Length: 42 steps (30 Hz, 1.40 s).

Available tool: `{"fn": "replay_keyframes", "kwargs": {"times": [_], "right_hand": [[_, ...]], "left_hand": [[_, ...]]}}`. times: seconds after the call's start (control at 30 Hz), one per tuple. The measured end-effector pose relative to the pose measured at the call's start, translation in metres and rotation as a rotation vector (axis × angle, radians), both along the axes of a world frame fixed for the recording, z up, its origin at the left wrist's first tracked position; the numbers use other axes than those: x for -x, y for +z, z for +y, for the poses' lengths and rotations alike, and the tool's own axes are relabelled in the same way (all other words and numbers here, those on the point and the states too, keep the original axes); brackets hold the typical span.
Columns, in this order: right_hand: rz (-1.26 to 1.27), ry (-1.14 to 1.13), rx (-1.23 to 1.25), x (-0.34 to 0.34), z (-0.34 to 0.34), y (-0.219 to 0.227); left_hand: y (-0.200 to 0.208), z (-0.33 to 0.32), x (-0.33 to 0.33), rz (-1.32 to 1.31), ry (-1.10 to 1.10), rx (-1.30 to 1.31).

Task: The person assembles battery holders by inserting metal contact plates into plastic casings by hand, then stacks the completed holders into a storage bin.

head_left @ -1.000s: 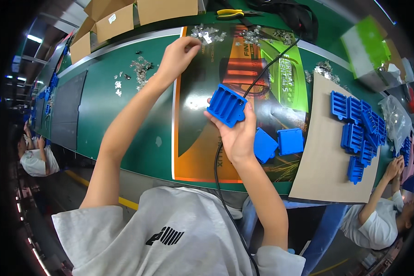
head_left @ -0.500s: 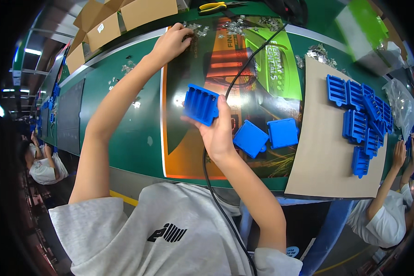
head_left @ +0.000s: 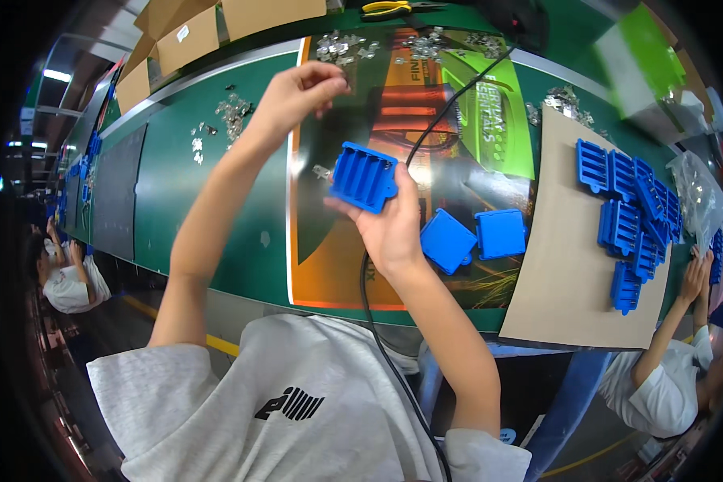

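Resting in the right hand is a blue tray.

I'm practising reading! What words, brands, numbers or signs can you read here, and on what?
I won't copy the words, but here's where they are:
Glossy orange-and-green printed sheet: big letters on the green part, more on the orange.
Light-grey cloth T-shirt: black striped mark.
Small white sticker on brown cardboard box: too small to read.
Round blue sticker: too small.
Blue plastic slotted tray in the right hand: none visible.
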State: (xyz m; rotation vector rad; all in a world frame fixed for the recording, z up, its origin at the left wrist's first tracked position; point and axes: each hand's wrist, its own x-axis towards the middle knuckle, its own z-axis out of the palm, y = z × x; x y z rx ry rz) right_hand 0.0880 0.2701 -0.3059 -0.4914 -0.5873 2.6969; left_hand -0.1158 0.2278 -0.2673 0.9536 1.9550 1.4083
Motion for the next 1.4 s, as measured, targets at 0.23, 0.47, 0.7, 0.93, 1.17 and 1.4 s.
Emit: {"fn": "replay_keyframes", "kwargs": {"times": [0.23, 0.47, 0.7, 0.93, 1.17, 1.4], "right_hand": [[-0.031, 0.087, -0.023, 0.005, -0.005, 0.001], [-0.086, 0.155, -0.061, 0.005, -0.012, 0.006], [-0.139, 0.187, -0.067, 0.004, -0.019, 0.008], [-0.149, 0.249, -0.115, 0.005, -0.019, 0.006], [-0.156, 0.249, -0.096, 0.004, -0.02, 0.005], [-0.123, 0.246, -0.112, 0.003, -0.019, 0.009]], "left_hand": [[-0.002, -0.058, -0.057, -0.13, 0.089, -0.13], [-0.022, -0.076, -0.068, 0.216, -0.011, -0.209], [-0.028, -0.077, -0.071, 0.434, 0.003, -0.203], [-0.028, -0.079, -0.071, 0.405, -0.008, -0.189], [-0.027, -0.077, -0.079, 0.248, 0.096, -0.169], [-0.026, -0.077, -0.076, 0.533, 0.013, -0.252]]}}
